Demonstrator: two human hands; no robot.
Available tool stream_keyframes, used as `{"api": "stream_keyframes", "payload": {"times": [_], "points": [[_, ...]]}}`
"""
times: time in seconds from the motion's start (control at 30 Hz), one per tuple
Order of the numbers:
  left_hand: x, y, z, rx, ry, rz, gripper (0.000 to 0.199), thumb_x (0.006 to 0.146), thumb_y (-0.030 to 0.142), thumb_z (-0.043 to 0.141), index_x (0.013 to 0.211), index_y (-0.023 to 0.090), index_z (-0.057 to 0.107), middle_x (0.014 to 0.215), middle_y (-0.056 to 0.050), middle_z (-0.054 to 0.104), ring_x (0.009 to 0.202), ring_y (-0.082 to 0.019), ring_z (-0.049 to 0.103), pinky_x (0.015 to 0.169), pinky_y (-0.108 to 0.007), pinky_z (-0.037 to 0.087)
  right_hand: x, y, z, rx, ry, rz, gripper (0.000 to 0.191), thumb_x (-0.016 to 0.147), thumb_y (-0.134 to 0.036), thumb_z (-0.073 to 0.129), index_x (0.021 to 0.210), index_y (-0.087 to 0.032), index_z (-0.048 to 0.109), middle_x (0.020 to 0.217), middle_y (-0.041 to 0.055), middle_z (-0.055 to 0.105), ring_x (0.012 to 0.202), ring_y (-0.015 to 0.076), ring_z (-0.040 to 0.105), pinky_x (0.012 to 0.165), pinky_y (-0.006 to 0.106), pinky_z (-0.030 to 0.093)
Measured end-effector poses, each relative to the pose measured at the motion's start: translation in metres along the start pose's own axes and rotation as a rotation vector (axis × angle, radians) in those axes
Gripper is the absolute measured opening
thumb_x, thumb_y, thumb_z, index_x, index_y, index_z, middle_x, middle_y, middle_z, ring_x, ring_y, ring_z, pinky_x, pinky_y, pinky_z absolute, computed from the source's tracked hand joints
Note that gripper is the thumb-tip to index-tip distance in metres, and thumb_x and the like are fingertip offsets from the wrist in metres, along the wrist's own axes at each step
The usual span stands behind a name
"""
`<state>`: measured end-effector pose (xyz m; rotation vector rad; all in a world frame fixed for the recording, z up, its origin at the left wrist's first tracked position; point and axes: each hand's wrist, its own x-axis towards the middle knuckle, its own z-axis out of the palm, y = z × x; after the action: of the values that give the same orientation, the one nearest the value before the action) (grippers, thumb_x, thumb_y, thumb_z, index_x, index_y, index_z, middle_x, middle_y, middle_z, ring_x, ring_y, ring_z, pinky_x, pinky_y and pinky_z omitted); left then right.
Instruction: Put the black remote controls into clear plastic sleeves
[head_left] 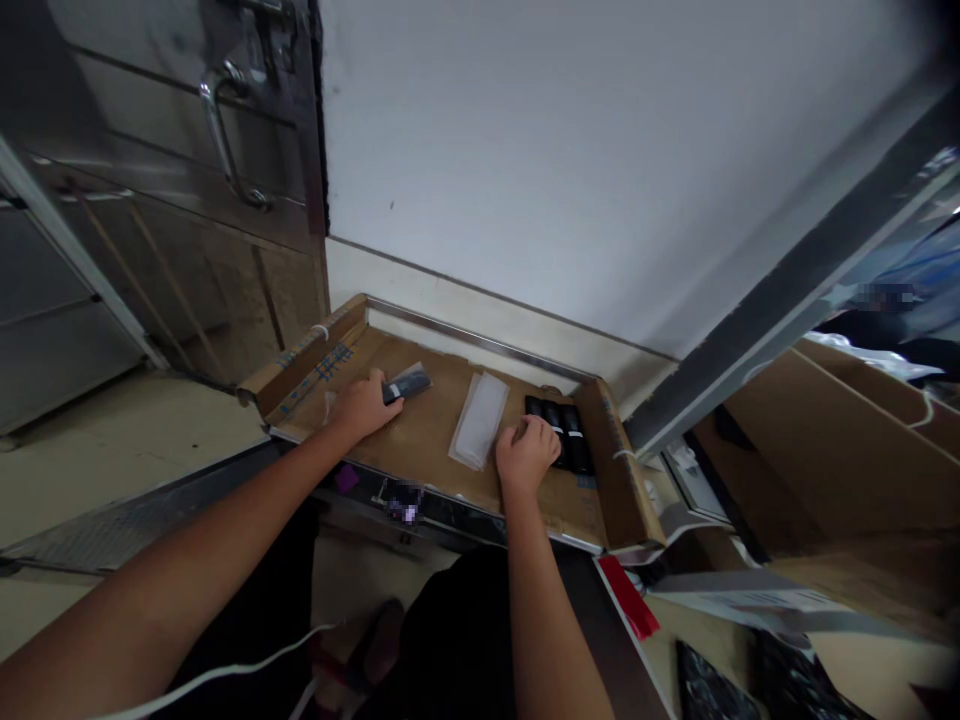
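Observation:
My left hand (364,406) is closed on one end of a dark, flat packet in a clear plastic sleeve (409,383), over the left half of a cardboard-lined tray (409,440). A stack of clear plastic sleeves (478,420) lies in the middle, between my hands. On the right, several black narrow packets with white bands (574,436) lie side by side. My right hand (528,455) has its fingers curled in at the left edge of these packets. Whatever its fingers hold, if anything, is hidden.
Raised cardboard flaps (626,465) bound the tray's sides, with a white wall (495,170) behind it. A steel door with a handle (225,140) stands at left. Large cardboard boxes (847,460) and a red strip (628,597) are at right. A white cord (247,668) crosses near my legs.

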<state>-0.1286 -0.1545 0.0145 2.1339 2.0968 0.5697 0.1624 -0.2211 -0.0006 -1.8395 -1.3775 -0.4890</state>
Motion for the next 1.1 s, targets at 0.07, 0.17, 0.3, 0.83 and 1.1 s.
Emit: {"api": "stream_keyframes", "payload": {"times": [0.07, 0.17, 0.3, 0.83, 1.1], "points": [[0.001, 0.0, 0.0, 0.005, -0.016, 0.009, 0.061, 0.083, 0.061, 0.056, 0.124, 0.017, 0.051, 0.095, -0.015, 0.07, 0.089, -0.034, 0.067, 0.074, -0.038, 0.045, 0.001, 0.0, 0.001, -0.002, 0.008, 0.007, 0.023, 0.082, -0.019, 0.051, 0.103, -0.015, 0.062, 0.109, 0.0146, 0.064, 0.108, 0.031, 0.053, 0.1, 0.045, 0.034], [0.003, -0.001, 0.003, 0.019, 0.003, 0.036, 0.058, 0.083, 0.063, 0.056, 0.12, 0.019, 0.052, 0.098, -0.014, 0.07, 0.09, -0.033, 0.067, 0.072, -0.037, 0.044, 0.002, 0.001, 0.002, -0.01, 0.013, 0.021, 0.025, 0.082, -0.02, 0.05, 0.104, -0.015, 0.062, 0.109, 0.0147, 0.065, 0.107, 0.0319, 0.053, 0.099, 0.045, 0.034], [0.001, -0.001, 0.003, -0.005, 0.042, 0.195, 0.04, 0.086, 0.056, 0.055, 0.105, 0.021, 0.055, 0.097, -0.011, 0.069, 0.09, -0.03, 0.066, 0.072, -0.035, 0.043, 0.0, 0.0, -0.004, 0.101, 0.006, 0.038, 0.029, 0.093, -0.033, 0.045, 0.105, -0.012, 0.062, 0.106, 0.0166, 0.065, 0.104, 0.0309, 0.055, 0.095, 0.042, 0.037], [-0.011, -0.004, -0.001, -0.3, -0.071, 0.34, 0.042, 0.089, 0.057, 0.052, 0.109, 0.021, 0.052, 0.095, -0.009, 0.068, 0.088, -0.027, 0.065, 0.073, -0.034, 0.045, 0.028, -0.128, -0.055, 0.47, -0.674, -0.187, 0.035, 0.104, -0.037, 0.041, 0.081, -0.022, 0.063, 0.074, 0.0019, 0.069, 0.07, 0.0167, 0.063, 0.063, 0.025, 0.036], [-0.01, -0.006, 0.003, -0.432, -0.017, 0.352, 0.044, 0.088, 0.057, 0.054, 0.111, 0.02, 0.055, 0.097, -0.009, 0.069, 0.088, -0.026, 0.065, 0.076, -0.035, 0.047, 0.046, -0.143, -0.057, 0.307, -0.588, -0.368, 0.03, 0.105, -0.029, 0.043, 0.083, -0.02, 0.063, 0.076, 0.0024, 0.069, 0.069, 0.0166, 0.062, 0.062, 0.026, 0.032]]}}
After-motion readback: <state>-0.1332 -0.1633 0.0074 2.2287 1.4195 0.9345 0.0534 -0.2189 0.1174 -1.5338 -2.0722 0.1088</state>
